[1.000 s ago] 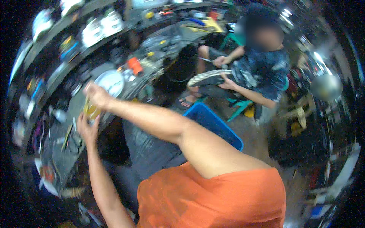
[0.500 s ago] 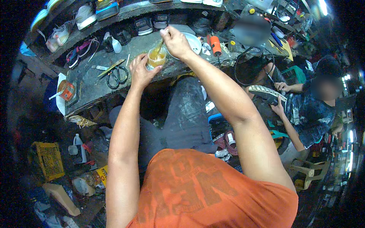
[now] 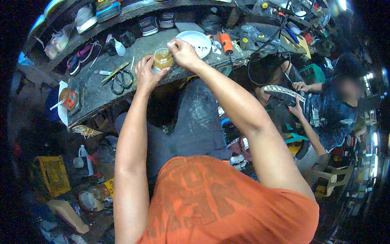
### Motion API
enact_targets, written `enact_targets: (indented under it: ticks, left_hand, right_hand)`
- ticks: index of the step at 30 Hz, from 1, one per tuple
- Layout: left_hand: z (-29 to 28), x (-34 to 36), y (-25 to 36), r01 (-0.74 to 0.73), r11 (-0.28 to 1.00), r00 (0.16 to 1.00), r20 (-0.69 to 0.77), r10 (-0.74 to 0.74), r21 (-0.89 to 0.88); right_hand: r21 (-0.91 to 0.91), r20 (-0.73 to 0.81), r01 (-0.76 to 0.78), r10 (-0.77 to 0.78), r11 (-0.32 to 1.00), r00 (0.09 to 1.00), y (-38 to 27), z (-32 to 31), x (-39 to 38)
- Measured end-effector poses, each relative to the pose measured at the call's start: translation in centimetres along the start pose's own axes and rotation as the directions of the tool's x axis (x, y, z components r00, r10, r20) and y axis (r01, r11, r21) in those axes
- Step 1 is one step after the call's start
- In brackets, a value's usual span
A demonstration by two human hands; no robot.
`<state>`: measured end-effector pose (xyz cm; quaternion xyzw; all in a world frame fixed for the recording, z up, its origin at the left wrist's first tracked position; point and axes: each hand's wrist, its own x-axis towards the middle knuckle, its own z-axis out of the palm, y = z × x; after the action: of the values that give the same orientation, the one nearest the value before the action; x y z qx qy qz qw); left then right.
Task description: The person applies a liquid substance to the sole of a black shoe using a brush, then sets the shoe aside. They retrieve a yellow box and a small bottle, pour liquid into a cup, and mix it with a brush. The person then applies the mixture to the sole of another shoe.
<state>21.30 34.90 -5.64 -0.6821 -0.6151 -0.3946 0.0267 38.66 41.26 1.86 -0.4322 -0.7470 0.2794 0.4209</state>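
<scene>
well, cup (image 3: 163, 61) between scissors (image 3: 122, 78) and plate (image 3: 194, 38)

We're dim here: glare from a lamp (image 3: 343, 5) upper right, deep shadow under the bench (image 3: 91, 90), noisy black corners. Fisheye bends the shelf (image 3: 138, 11). We get decent focus mid-frame, smear far right.

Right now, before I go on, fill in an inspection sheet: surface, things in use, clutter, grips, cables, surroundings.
Surface: dark workbench, rough near edge.
Things in use: clear cup holding amber liquid.
Clutter: black-handled scissors, white bottle, white plate, orange tool.
Left grip: fingers around the cup's left side.
Right grip: by the cup's rim; whether it holds anything, I cannot tell.
Cables: black cable looping beside the bench, right.
Surroundings: seated co-worker, right, holding a shoe; yellow crate, lower left.
</scene>
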Motion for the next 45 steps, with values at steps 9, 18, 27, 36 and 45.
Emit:
enact_targets:
  ticks: [9,18,27,36,45]
  left_hand:
    - [0.2,0.0,0.1,0.000,1.000,0.999,-0.044,0.000,0.003]
    - [0.1,0.0,0.1,0.034,0.997,0.999,-0.034,-0.036,-0.064]
    - [0.0,0.3,0.4,0.058,0.994,0.998,-0.010,-0.059,-0.093]
    - [0.0,0.1,0.5,0.057,0.997,0.997,-0.041,-0.059,-0.047]
    - [-0.4,0.2,0.8,0.044,0.998,0.998,-0.041,-0.046,-0.045]
  right_hand:
    - [0.234,0.021,0.079,-0.087,0.969,0.996,1.1,-2.0,-0.4]
    - [0.406,0.130,-0.189,0.149,0.894,0.980,2.9,-4.8,-6.7]
    - [0.402,0.100,-0.123,0.090,0.907,0.991,1.6,-4.5,-5.7]
    - [0.363,0.050,-0.119,0.109,0.924,0.993,3.1,-7.8,-7.5]
    - [0.232,0.036,-0.199,0.196,0.952,0.980,0.5,-4.4,-7.1]
